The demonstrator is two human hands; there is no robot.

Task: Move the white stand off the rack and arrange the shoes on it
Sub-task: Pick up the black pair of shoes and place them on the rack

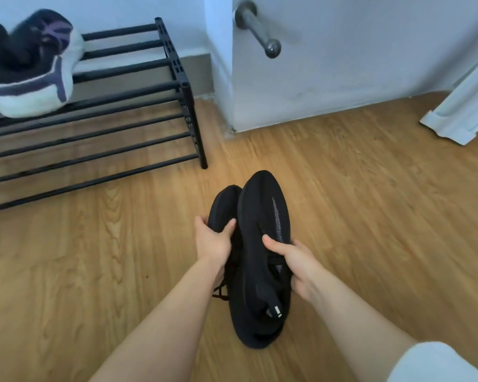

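Two black shoes are held side by side above the wooden floor, toes pointing away from me. My left hand (214,238) grips the left black shoe (223,205) around its middle. My right hand (293,264) holds the right black shoe (262,216) at its collar. The black metal shoe rack (122,125) stands at the left against the wall. A pair of white, black and purple sneakers (31,75) rests on its top tier at the far left. The white stand (464,111) lies on the floor at the right edge of the view.
A white door (342,64) with a metal lever handle (260,28) stands ahead, beside a wall corner. Wooden floor (370,202) spreads between the rack and the white stand. The rack's right half holds nothing.
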